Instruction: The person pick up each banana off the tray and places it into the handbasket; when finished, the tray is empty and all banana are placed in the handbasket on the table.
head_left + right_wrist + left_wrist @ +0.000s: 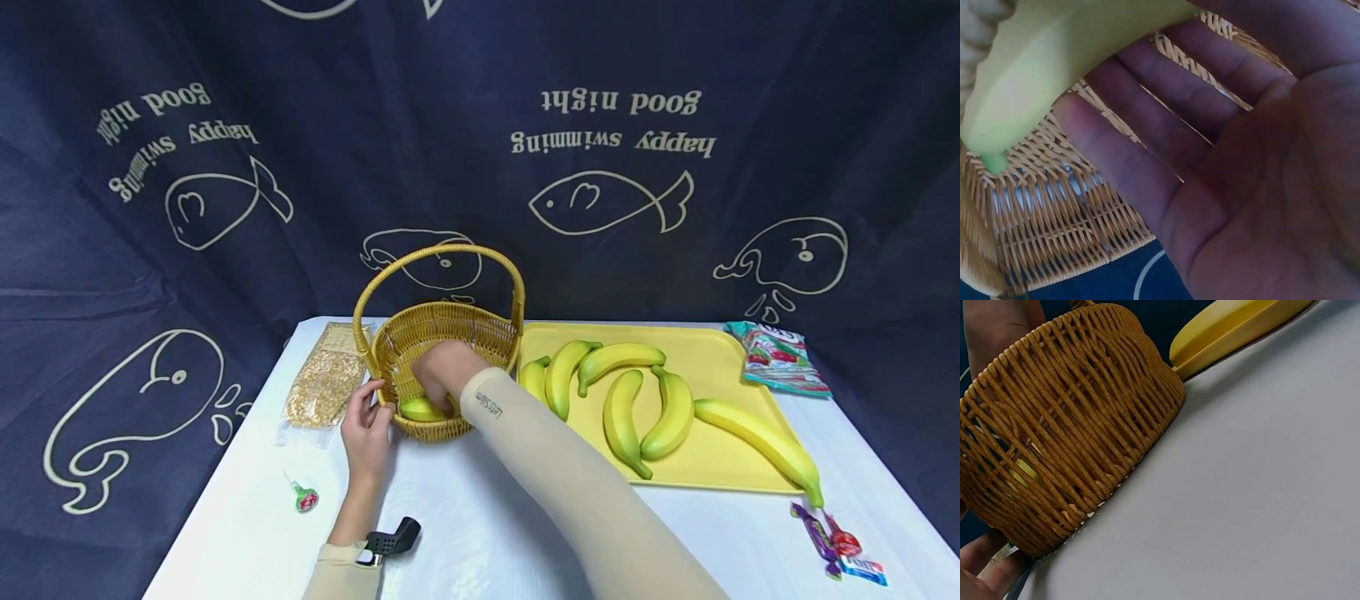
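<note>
1. At the left of the head view, a clear packet of golden grains (326, 383) lies on the white table (240, 517), with a green-wrapped lollipop (305, 498) below it.
2. The left hand (367, 433) holds the basket's left side, thumb and fingers narrowed at the rim.
3. The basket (431, 430), left of centre, is honey-brown wicker with a tall arched handle.
4. Inside, low in its bowl, lies a smooth banana (420, 409), yellow tinged with green.
5. The right hand (447, 371) reaches in over it; from above its fingers are mostly hidden.
6. At right, six more bananas (672, 412) sit on a yellow tray (701, 354), the last overhanging its lower edge.
7. The left wrist view alone shows the basket's outer wall close up, a yellow patch glimpsed through the gaps at lower left.
8. The right wrist view alone shows the banana's green tip, at lower left, and the right hand's fingers fairly straight and parted, reaching to the banana's underside.
</note>
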A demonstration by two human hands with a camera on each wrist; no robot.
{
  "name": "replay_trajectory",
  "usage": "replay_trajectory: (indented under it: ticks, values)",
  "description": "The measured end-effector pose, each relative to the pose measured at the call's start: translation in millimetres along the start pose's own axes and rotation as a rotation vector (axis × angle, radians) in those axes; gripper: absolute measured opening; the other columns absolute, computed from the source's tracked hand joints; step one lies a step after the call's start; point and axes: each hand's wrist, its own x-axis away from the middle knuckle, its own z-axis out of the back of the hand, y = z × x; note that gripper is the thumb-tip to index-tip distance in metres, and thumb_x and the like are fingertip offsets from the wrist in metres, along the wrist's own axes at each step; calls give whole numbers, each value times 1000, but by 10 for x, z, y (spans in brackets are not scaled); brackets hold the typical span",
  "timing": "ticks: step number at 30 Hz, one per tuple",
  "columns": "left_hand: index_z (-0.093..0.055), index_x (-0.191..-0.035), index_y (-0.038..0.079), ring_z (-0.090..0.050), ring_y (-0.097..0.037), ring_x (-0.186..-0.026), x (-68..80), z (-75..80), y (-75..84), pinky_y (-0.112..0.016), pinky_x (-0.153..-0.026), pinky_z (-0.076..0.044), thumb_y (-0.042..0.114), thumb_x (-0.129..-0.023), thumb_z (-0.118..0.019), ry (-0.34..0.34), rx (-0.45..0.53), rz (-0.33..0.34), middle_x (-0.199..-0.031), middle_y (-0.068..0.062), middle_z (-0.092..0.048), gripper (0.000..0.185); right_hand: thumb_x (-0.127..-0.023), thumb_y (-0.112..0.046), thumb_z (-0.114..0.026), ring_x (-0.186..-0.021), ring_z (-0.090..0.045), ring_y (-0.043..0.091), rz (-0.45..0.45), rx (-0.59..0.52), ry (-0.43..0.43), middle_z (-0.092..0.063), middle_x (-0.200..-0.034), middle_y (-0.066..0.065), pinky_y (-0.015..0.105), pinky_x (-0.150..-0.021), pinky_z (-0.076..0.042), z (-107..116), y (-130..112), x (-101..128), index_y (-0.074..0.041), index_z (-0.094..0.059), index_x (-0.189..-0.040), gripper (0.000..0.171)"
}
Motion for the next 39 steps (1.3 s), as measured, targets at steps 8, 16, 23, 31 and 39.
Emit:
replay_trajectory:
  ticks: [8,16,23,31,39]
  values:
    - [-56,-121,-11,-57,-47,-106,0,-5,-8,-18,-81,-49,-11,-83,-52,4,2,-7,-133,-24,-52,38,-71,-18,-79,-75,-55,17,59,13,-66,-60,-81,0,31,-62,-50,-12,31,-32,-16,-67,-79,15]
    - [-55,-121,-12,-57,-45,-107,7,-4,-7,-18,-82,-48,-11,-83,-52,4,1,-5,-132,-26,-51,38,-75,-22,-77,-66,-46,11,144,-114,-68,-47,-70,-4,27,-57,-40,-50,153,-48,-18,-60,-72,18]
    - [-55,-120,-12,-57,-47,-106,-2,-1,0,-18,-82,-48,-11,-83,-52,5,0,-9,-132,-25,-52,37,-81,-22,-76,-82,-52,11,243,-267,40,-60,-99,-8,26,-70,-46,-32,428,107,-17,-71,-110,30]
    - [-56,-121,-10,-56,-46,-108,7,14,10,-18,-82,-48,-10,-84,-52,7,1,24,-136,-20,-50,38,-85,-14,-71,-86,-59,7,299,-340,219,-68,-101,-4,25,-75,-49,-125,851,456,-19,-72,-108,23]
    - [-56,-122,-8,-57,-45,-107,15,5,17,-19,-82,-48,-8,-85,-52,0,-7,41,-136,-18,-50,38,-88,-14,-69,-108,-60,17,318,-330,417,-66,-113,-4,33,-90,-47,-459,1227,838,-18,-71,-112,25]
